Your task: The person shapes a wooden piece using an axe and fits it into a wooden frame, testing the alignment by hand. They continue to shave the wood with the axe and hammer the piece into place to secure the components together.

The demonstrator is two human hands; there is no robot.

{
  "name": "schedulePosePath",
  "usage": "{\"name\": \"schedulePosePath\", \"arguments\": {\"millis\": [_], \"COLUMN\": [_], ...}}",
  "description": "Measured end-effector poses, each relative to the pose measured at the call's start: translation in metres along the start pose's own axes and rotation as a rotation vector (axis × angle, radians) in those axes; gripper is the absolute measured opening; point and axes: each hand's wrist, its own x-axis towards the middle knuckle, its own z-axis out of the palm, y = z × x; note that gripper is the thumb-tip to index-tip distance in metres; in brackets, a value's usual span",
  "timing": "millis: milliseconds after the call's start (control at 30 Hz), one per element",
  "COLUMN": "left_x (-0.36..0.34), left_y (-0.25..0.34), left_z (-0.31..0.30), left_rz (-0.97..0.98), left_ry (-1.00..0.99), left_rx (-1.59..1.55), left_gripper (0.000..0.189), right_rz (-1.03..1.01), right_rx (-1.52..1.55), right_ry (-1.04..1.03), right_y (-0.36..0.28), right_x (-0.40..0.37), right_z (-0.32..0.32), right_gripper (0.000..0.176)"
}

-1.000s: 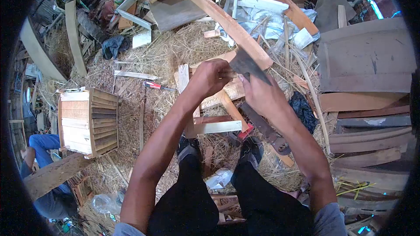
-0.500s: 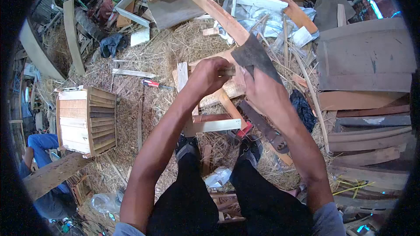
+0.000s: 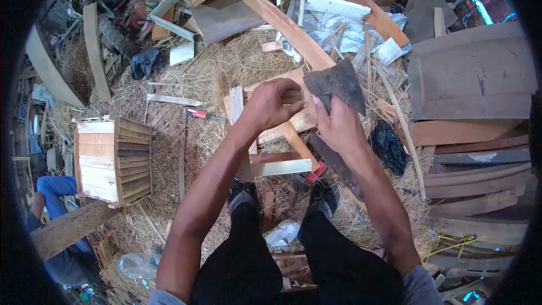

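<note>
My right hand (image 3: 341,121) is closed on a dark grey, flat, rough-looking sheet (image 3: 337,83), which spreads out above the knuckles. Close by on the left, my left hand (image 3: 275,103) has its fingers curled toward the right hand. Whatever sits between those left fingertips, if anything, is too small to make out. Below both hands, pale boards (image 3: 299,120) lie on the straw. A small wooden frame with a light front slat (image 3: 282,168) stands just in front of my feet.
A red-handled screwdriver (image 3: 196,113) lies on the straw at left. Further left is a slatted wooden crate (image 3: 97,161), with a person in blue jeans (image 3: 56,195) beyond. A long curved board (image 3: 291,29) reaches in from the top. Stacked planks (image 3: 477,183) fill the right side.
The dark sheet has turned and now shows more of its broad face. My right hand has shifted slightly downward, and the left fingers have loosened a little.
</note>
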Motion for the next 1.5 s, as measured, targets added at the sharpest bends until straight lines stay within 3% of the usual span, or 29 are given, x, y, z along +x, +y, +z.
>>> {"name": "schedulePosePath", "arguments": {"millis": [133, 333, 433, 533, 733, 833, 933, 1133, 1333, 1500], "left_x": [0.001, 0.0, 0.002, -0.001, 0.001, 0.002, 0.003, 0.004, 0.001, 0.004], "left_y": [0.003, -0.001, -0.004, -0.002, -0.006, -0.004, -0.005, -0.012, -0.008, -0.011], "left_z": [-0.003, 0.001, 0.0, 0.005, 0.01, 0.006, 0.006, 0.008, 0.011, 0.01], "left_rz": [-0.119, -0.09, 0.085, -0.026, 0.001, -0.085, -0.086, 0.024, 0.042, 0.023], "left_ry": [-0.011, 0.044, 0.008, 0.045, 0.105, 0.015, 0.007, 0.035, 0.126, 0.047], "left_rx": [-0.06, -0.038, 0.142, 0.011, 0.057, 0.11, 0.124, 0.181, 0.079, 0.163], "left_gripper": [0.025, 0.023, 0.024, 0.022, 0.02, 0.021, 0.021, 0.02, 0.016, 0.016], "right_rz": [0.065, -0.024, -0.052, -0.044, 0.06, -0.051, -0.039, -0.065, -0.021, -0.093], "right_rx": [-0.029, -0.076, -0.061, -0.046, -0.037, -0.136, -0.129, -0.192, -0.162, -0.144], "right_ry": [-0.058, -0.155, -0.148, -0.115, -0.148, -0.184, -0.246, -0.154, -0.199, -0.134], "right_y": [0.0, -0.006, -0.009, 0.002, 0.01, 0.004, -0.003, -0.008, -0.018, -0.002], "right_x": [-0.002, 0.006, 0.003, 0.001, 0.002, 0.008, 0.015, 0.009, 0.013, 0.012], "right_z": [0.006, -0.01, -0.015, -0.008, 0.002, -0.006, -0.013, -0.015, -0.03, -0.013], "right_gripper": [0.039, 0.031, 0.041, 0.039, 0.037, 0.037, 0.039, 0.031, 0.046, 0.041]}}
